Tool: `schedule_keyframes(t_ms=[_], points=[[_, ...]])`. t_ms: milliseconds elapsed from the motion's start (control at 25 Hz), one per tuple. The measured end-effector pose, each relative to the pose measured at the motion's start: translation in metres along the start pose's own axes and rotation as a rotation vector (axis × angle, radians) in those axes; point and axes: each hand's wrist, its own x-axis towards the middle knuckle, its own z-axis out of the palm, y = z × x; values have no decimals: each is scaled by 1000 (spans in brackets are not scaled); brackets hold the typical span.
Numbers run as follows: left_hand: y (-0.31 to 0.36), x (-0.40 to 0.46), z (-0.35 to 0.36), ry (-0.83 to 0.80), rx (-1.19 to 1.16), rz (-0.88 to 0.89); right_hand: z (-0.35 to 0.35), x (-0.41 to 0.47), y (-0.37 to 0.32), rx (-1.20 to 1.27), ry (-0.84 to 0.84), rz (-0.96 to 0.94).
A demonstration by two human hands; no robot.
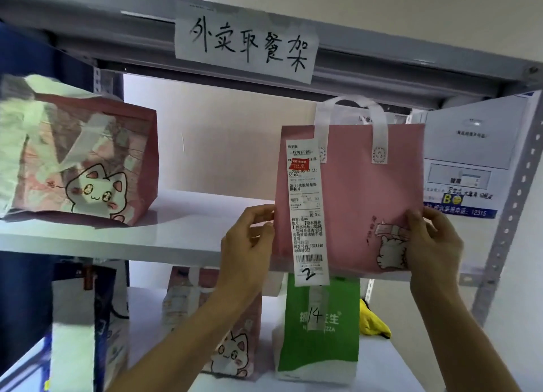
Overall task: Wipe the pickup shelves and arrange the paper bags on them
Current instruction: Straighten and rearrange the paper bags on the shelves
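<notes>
The pink bag [349,197] stands upright at the front edge of the upper shelf [117,238], its long axis running along that edge. It lies between the hands: the left hand [249,238] pinches its left side by the receipt [305,212], the right hand [432,241] clasps the right. Elsewhere, one cat-print bag [85,156] sits far left on that shelf; below it, seemingly three more bags.
</notes>
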Motion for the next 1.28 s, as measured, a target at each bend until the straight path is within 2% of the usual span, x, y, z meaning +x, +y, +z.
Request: schedule_keyframes(t_ms=[280,440,880,1080,1280], points=[[-1,2,-72,301,40,21,81,-46,-4,37,-148,8],[-4,5,-109,374,153,45,123,-65,1,9,-266,-24],[-25,61,-120,194,294,-107,171,-36,24,-368,-306,-89],[-41,96,-118,77,393,-205,187,-24,27,-375,-305,12],[-44,116,-114,35,409,-286,191,-19,31,-364,-372,17]])
